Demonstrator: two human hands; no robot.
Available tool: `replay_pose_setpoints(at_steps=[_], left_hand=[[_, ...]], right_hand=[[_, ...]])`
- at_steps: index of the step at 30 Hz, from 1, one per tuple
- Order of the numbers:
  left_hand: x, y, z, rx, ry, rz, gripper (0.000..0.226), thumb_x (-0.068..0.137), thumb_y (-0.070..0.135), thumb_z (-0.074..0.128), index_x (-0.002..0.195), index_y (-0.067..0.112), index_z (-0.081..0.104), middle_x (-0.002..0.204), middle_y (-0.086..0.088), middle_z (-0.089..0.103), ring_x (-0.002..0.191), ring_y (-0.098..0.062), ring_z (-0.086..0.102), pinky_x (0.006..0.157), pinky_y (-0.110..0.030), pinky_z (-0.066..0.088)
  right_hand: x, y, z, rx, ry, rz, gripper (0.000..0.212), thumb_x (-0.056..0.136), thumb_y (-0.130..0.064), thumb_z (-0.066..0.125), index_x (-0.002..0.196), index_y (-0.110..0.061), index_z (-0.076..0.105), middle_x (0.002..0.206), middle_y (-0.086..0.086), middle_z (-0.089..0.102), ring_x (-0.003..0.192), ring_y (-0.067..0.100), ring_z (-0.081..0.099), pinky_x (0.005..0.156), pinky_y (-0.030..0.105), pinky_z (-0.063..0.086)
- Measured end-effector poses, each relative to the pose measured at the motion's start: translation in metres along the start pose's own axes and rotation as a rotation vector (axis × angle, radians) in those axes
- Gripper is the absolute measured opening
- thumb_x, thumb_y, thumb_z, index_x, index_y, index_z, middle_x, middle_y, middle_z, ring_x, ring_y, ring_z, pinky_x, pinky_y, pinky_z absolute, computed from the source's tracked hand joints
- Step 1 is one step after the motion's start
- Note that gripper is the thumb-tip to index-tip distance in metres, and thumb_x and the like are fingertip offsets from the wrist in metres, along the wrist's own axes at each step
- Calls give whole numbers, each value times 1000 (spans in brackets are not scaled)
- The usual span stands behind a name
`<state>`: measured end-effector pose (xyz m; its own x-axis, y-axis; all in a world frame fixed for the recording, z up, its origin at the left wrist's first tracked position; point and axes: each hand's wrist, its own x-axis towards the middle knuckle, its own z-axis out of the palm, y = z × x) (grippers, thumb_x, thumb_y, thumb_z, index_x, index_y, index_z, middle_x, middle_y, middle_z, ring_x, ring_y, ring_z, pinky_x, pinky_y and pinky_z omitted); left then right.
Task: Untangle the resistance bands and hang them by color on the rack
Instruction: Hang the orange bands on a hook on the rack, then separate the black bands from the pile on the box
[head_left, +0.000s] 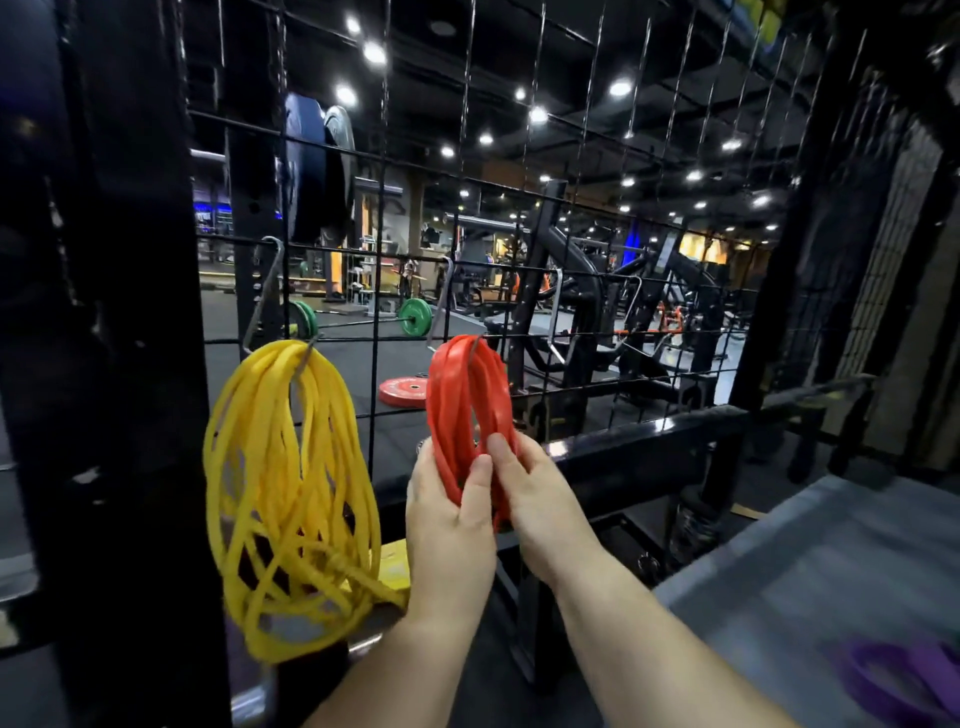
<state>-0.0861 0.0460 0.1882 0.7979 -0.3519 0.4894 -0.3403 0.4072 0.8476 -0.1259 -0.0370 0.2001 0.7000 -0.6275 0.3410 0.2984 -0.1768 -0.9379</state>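
Red bands (462, 395): we see them looped over a wire hook (439, 306) on the grid rack (374, 208), with the lower end gathered in both our hands.
Left hand (449, 519): curled round the bottom of the red bundle, thumb pressed across the front strands.
Right hand (540, 499): just beside the left, thumb on the same strands, fingers wrapped behind them.
Hook risk: the bands sit near the hook's short upturned tip; if we lift or push the bundle upward, we judge a loop could ride off and drop.
Stretch risk: if we pull down hard, the elastic could snap back on release, or drag the hook along the grid.
Tangle risk: the strands overlap in our grip, and we cannot tell whether they are fully separated; letting go now may leave a twist.
Yellow bands (280, 493): they hang on the neighbouring hook, close by, with crossed strands low down; a swinging elbow could catch them.
Purple bands (893, 680): blurred on the grey surface (831, 545) at our right, not yet hung.
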Motion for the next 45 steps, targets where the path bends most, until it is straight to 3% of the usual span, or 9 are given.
replay_pose_setpoints(at_steps=[4,10,17,22,26,30,35,39,45], left_hand=[[-12,-12,2,37,8,24,23,95,32,54,118,33,58,111,9,64,105,-5,59,94,-33,49],[-24,-24,6,5,19,-61,18,98,29,50,99,40,64,106,10,68,103,-5,60,89,-28,47],[-34,-32,13,-158,103,-265,10,98,22,52,106,29,52,107,3,66,101,-9,63,86,-25,47],[-39,-39,27,-150,99,-351,16,98,30,51,106,16,53,105,-5,63,97,-19,62,81,-29,46],[-46,-44,50,-70,44,-370,15,95,43,52,94,28,54,97,0,61,94,-21,58,84,-31,44],[-61,-49,88,-2,-94,-400,24,89,53,51,86,30,51,90,0,64,93,-25,63,88,-40,51],[-107,-52,149,-55,-339,-478,20,95,42,50,94,23,56,93,-5,68,90,-24,65,85,-43,54],[-162,-59,207,-29,-561,-519,36,90,53,50,96,18,55,92,-5,68,88,-23,65,87,-43,52],[-242,-63,280,122,-944,-453,26,97,47,46,91,21,50,93,-1,60,97,-25,58,86,-36,45]], right_hand=[[-6,7,-2,-115,40,-54,58,85,-62,54,121,-17,61,111,3,72,106,17,67,97,39,51],[-16,16,-6,-58,71,-65,47,84,-47,57,113,-11,62,102,7,73,98,20,70,86,30,55],[-26,27,-15,-132,100,-23,20,97,-32,56,107,-17,64,86,-4,70,82,9,67,83,34,55],[-34,31,-31,-259,205,37,22,96,-40,54,93,-24,69,84,-1,71,82,17,67,80,40,56],[-44,28,-53,-313,300,87,28,97,-39,50,89,-19,69,85,2,72,77,17,66,68,28,54],[-63,26,-90,-327,407,137,30,98,-38,48,91,-18,70,86,2,74,84,20,70,78,36,58],[-105,23,-157,-328,621,167,31,100,-32,47,90,-12,69,79,2,72,76,14,67,64,18,52],[-154,24,-224,-410,796,244,31,98,-35,48,84,-16,68,78,1,72,80,19,69,73,30,55],[-245,18,-314,-600,1071,340,25,99,-35,50,83,-24,65,82,-5,66,85,19,62,77,34,48]])
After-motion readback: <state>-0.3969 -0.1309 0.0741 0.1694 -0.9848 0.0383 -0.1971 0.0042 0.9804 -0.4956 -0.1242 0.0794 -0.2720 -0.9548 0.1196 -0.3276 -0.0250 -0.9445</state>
